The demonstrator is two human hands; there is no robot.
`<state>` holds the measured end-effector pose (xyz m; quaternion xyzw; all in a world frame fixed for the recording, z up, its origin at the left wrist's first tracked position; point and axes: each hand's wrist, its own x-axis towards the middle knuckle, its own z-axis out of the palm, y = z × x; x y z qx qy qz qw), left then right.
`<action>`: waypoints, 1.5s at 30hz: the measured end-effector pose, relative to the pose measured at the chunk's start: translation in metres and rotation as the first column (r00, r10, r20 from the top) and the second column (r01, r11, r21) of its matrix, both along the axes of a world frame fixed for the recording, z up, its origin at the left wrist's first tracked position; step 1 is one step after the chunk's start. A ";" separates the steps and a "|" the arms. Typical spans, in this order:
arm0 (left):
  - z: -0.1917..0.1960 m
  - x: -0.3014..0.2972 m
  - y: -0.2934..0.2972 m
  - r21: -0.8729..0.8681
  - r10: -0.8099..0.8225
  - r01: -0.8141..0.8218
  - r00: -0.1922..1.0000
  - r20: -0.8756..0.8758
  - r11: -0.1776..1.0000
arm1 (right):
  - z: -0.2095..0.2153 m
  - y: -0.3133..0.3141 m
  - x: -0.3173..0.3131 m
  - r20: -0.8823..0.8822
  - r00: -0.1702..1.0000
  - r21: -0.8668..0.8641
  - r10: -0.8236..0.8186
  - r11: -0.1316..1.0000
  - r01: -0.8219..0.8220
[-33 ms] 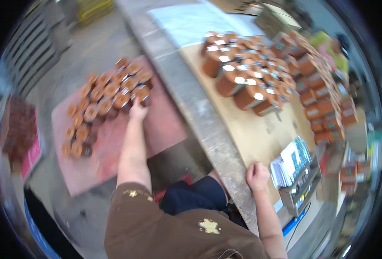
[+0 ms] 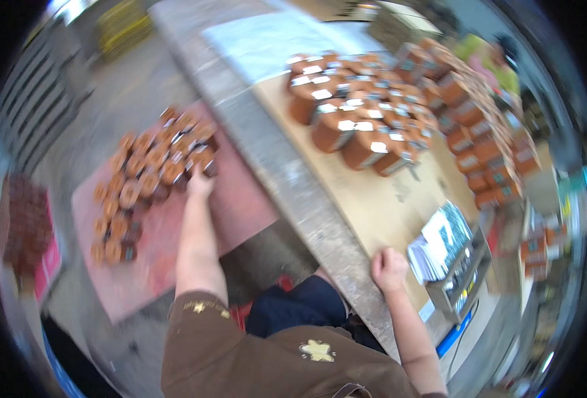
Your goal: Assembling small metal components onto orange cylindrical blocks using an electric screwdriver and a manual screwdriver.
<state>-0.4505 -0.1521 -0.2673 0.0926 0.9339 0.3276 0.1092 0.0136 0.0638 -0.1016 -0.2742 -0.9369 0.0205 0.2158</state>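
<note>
My left hand reaches out to a brown cylindrical container at the near right corner of a cluster. It touches the container's near side, but blur hides how the fingers lie. The cluster of orange-topped brown containers stands on a pinkish-red board to my left. My right hand is closed in a loose fist near the edge of the worktable, with nothing visible in it. Larger orange-brown cylinders with white labels stand grouped on tan board on the table.
Stacked orange-brown boxes line the table's far right. Beside my right hand are papers and a grey organizer box. A brown stack stands at far left. Another person is at the back right.
The whole view has shifted, so the cluster and table appear a little further left and mostly lower. My left hand stays at the same container; my right hand stays closed at the table edge.
</note>
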 end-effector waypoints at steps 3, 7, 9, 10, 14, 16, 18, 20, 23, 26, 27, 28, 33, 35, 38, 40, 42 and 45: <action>-0.020 -0.013 0.008 -0.107 -0.075 0.074 0.997 -0.001 0.991 | 0.006 0.002 0.002 -0.058 0.998 -0.058 -0.003 0.998 0.000; -0.094 -0.073 -0.036 0.002 0.239 -0.240 0.969 0.070 0.971 | 0.011 0.005 0.002 -0.155 0.988 -0.064 0.025 0.997 -0.036; -0.033 -0.010 0.017 -0.193 0.055 -0.078 0.991 -0.121 0.978 | 0.015 0.004 0.016 -0.097 0.995 -0.075 0.013 0.997 -0.020; -0.031 -0.005 0.015 -0.149 0.024 -0.046 0.989 -0.145 0.988 | 0.015 0.002 0.018 -0.112 0.993 -0.070 -0.027 0.997 0.019; -0.023 0.032 0.014 0.741 0.256 -0.539 0.842 0.475 0.401 | 0.005 0.006 0.018 -0.171 0.985 -0.052 0.023 0.998 -0.033; -0.008 0.069 -0.003 0.001 0.028 -0.029 0.949 -0.314 1.000 | 0.004 0.007 0.015 -0.177 0.983 -0.048 0.052 0.997 -0.061; 0.024 0.112 -0.009 0.118 0.038 -0.006 0.963 -0.268 0.993 | 0.003 0.007 0.017 -0.171 0.984 -0.055 0.052 0.997 -0.062; 0.027 0.126 -0.026 0.320 -0.011 0.083 0.976 -0.219 0.944 | 0.005 0.005 0.018 -0.159 0.986 -0.062 0.045 0.997 -0.056; 0.051 0.165 -0.054 0.467 -0.106 0.154 0.986 -0.127 0.871 | 0.005 0.003 0.020 -0.155 0.988 -0.080 0.026 0.996 -0.039; 0.131 0.211 -0.064 0.522 -0.245 0.225 0.969 -0.033 0.823 | 0.000 0.003 0.023 -0.159 0.987 -0.120 0.009 0.992 -0.029; 0.164 0.228 -0.062 0.519 -0.235 0.219 0.971 -0.036 0.826 | -0.002 0.001 0.025 -0.152 0.988 -0.151 -0.023 0.989 0.000; 0.198 0.244 -0.057 0.465 -0.308 0.302 0.949 -0.065 0.832 | -0.004 0.000 0.027 -0.155 0.988 -0.155 -0.016 0.988 -0.008; 0.272 0.298 -0.012 0.677 -0.684 0.544 0.725 -0.083 0.495 | 0.003 -0.016 0.059 -0.399 0.917 -0.538 -0.020 0.815 -0.217; 0.293 0.330 0.009 0.668 -0.787 0.649 0.598 -0.153 0.364 | 0.036 -0.028 0.084 -0.316 0.947 -0.601 0.053 0.761 -0.243; 0.306 0.377 0.041 0.577 -0.881 0.779 0.428 -0.202 0.246 | 0.070 -0.040 0.131 -0.333 0.942 -0.640 -0.037 0.742 -0.197; 0.311 0.411 0.062 0.543 -0.930 0.823 0.313 -0.193 0.164 | 0.080 -0.045 0.170 -0.373 0.916 -0.657 -0.145 0.739 -0.150; 0.309 0.442 0.084 0.485 -0.956 0.872 0.191 -0.221 0.062 | 0.081 -0.048 0.212 -0.435 0.852 -0.644 -0.292 0.762 -0.067; 0.309 0.484 0.104 0.346 -0.962 0.934 0.011 -0.272 -0.087 | 0.073 -0.047 0.272 -0.450 0.736 -0.692 -0.505 0.719 0.070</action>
